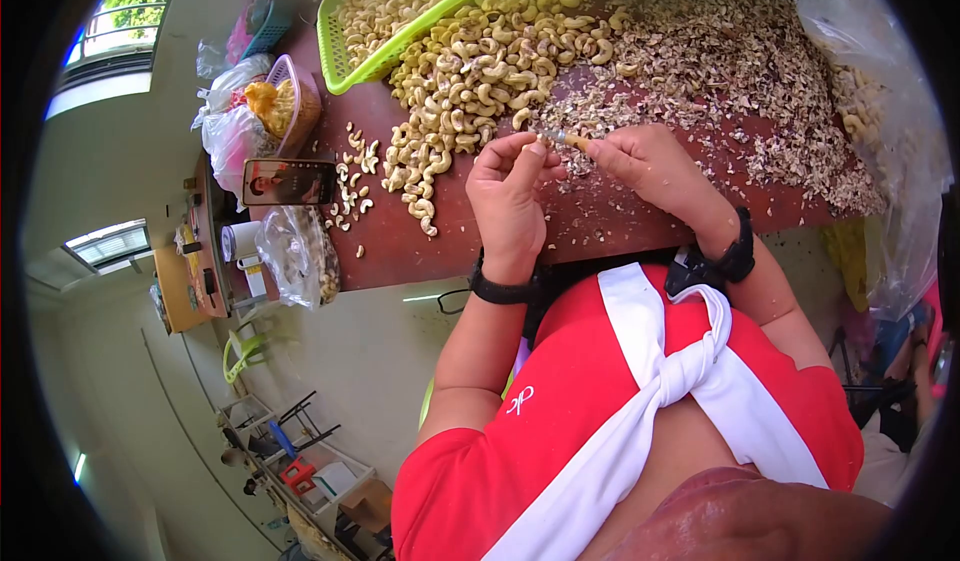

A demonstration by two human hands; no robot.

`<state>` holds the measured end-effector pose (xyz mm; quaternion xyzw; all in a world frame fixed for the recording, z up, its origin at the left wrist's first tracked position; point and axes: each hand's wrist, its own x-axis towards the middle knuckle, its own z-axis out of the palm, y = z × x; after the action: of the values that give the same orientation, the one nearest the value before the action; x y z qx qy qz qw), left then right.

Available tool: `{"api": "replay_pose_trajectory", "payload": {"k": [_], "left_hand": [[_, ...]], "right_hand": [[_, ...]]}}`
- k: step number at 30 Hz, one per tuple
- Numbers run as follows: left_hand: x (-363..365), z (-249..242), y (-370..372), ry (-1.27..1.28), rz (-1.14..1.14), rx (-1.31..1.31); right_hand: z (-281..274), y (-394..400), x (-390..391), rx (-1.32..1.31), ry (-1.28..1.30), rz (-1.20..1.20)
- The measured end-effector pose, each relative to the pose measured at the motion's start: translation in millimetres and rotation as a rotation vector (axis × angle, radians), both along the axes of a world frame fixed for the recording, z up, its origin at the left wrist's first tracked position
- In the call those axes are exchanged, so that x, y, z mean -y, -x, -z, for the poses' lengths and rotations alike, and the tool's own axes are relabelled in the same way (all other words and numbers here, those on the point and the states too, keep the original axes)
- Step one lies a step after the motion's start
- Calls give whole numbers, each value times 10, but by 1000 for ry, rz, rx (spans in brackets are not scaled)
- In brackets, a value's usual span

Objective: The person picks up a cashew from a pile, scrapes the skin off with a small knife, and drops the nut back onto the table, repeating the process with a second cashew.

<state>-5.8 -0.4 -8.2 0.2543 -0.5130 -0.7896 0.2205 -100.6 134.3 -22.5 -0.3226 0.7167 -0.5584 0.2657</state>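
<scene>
My right hand (pixel 650 166) grips a small knife (pixel 575 142) by its light wooden handle, its short blade pointing left. The blade reaches the fingertips of my left hand (pixel 510 201), where thumb and fingers are pinched together. Whatever sits in that pinch is too small and covered to make out. Just beyond my left hand lies a large heap of pale cashew nuts (pixel 490 86). Brown flakes of cashew skin (pixel 700 71) cover the table beyond my right hand.
Green perforated baskets (pixel 350 69) stand at the far side, one full of cashews. On the left are a propped phone (pixel 289 182), small cashew pieces (pixel 350 186), a pink basket (pixel 303 111) and plastic bags (pixel 300 251). A clear plastic sheet (pixel 880 141) hangs at the right of the reddish table (pixel 400 256).
</scene>
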Motion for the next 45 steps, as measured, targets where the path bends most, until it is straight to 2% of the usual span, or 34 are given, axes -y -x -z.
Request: {"api": "replay_pose_trajectory", "payload": {"k": [25, 31, 33, 34, 36, 43, 45], "left_hand": [[-71, -44, 60, 167, -43, -32], [-63, -54, 46, 10, -79, -49], [46, -72, 4, -143, 4, 22], [102, -60, -15, -140, -1, 21], [192, -27, -42, -320, 38, -19], [199, -67, -65, -341, -6, 36], [211, -67, -72, -368, 78, 10]], "right_hand": [[23, -23, 28, -90, -47, -27], [45, 0, 13, -127, -33, 36], [12, 8, 0, -60, -51, 6], [1, 5, -3, -61, -48, 1], [-11, -8, -17, 11, 13, 26], [14, 0, -24, -1, 16, 0], [23, -4, -24, 12, 47, -19]]}}
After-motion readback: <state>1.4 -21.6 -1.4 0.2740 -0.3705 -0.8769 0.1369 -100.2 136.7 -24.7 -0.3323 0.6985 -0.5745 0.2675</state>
